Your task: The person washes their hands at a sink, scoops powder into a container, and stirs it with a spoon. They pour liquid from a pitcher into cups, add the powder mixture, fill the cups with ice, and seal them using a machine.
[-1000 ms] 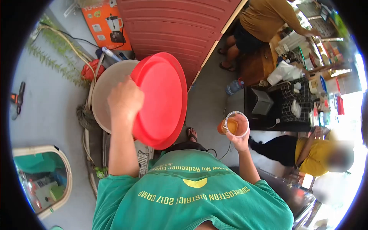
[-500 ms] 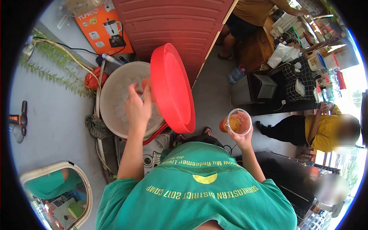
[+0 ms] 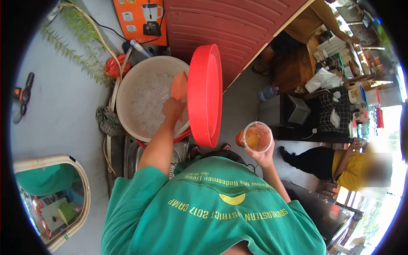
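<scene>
A round white tub (image 3: pixel 123 100) on the left holds many clear ice pieces (image 3: pixel 148 100). Inside it, my left hand (image 3: pixel 173 109) is closed on an orange scoop (image 3: pixel 179 86), whose blade points up beside the lid. The red round lid (image 3: pixel 205 95) stands on edge at the tub's right side. On the right, my right hand (image 3: pixel 264 158) holds a clear plastic cup (image 3: pixel 258 137) with its open mouth toward me. Something orange-yellow shows in the cup; its exact contents are unclear.
Behind the tub are a red panel (image 3: pixel 225 25) and an orange blender box (image 3: pixel 142 19). A metal sink (image 3: pixel 180 151) lies near the tub. At right are a black counter (image 3: pixel 310 131), a water bottle (image 3: pixel 268 92), a person in yellow (image 3: pixel 352 168) and another person in brown (image 3: pixel 316 21).
My left hand, earlier with spread fingers over the tub, has closed on the scoop. The lid stands more edge-on. My right hand still holds the cup, slightly further left in view.
</scene>
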Tool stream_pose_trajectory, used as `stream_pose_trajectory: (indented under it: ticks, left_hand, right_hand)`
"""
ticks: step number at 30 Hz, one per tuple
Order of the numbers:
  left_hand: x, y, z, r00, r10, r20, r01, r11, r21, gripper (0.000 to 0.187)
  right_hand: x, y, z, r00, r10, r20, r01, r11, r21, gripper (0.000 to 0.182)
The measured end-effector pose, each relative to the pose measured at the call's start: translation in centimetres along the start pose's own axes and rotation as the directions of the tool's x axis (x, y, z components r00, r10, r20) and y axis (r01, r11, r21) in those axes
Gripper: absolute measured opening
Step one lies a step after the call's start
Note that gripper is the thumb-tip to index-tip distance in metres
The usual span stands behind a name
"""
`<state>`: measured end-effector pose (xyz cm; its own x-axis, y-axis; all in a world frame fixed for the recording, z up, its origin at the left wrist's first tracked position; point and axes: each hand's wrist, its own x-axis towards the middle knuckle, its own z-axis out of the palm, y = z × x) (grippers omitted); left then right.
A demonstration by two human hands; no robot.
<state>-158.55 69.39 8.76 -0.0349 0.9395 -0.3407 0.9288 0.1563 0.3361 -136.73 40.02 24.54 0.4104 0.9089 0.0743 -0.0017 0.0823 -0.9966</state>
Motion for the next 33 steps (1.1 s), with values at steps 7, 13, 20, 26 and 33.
stream_pose_trajectory:
  ticks: [7, 13, 20, 26, 33]
  left_hand:
    - [1.3, -11.5, -17.4, 0.967, 0.253, -0.036, -0.179, 0.772, 0.609, 0.018]
    - [4.4, -13.5, -11.9, 0.958, 0.286, 0.014, -0.141, 0.431, 0.891, 0.018]
    - [8.7, -9.8, -8.7, 0.793, 0.605, 0.068, -0.362, 0.379, 0.852, 0.013]
    - [10.6, -8.2, -5.2, 0.808, 0.589, 0.022, -0.342, 0.439, 0.831, 0.014]
    - [9.1, -9.6, -4.4, 0.906, 0.42, 0.062, -0.37, 0.712, 0.597, 0.012]
  right_hand:
    - [0.2, -0.7, -1.0, 0.992, -0.101, 0.076, 0.098, 0.994, 0.048, 0.081]
    - [1.5, -5.4, 1.1, 0.959, -0.017, 0.282, -0.071, 0.952, 0.297, 0.095]
    - [4.3, -8.1, 6.4, 0.747, -0.186, 0.638, 0.071, 0.977, 0.202, 0.102]
    - [3.8, -5.3, 13.8, 0.75, -0.188, 0.634, 0.06, 0.974, 0.218, 0.093]
    - [4.0, -1.5, 19.0, 0.841, -0.055, 0.539, 0.027, 0.998, 0.059, 0.093]
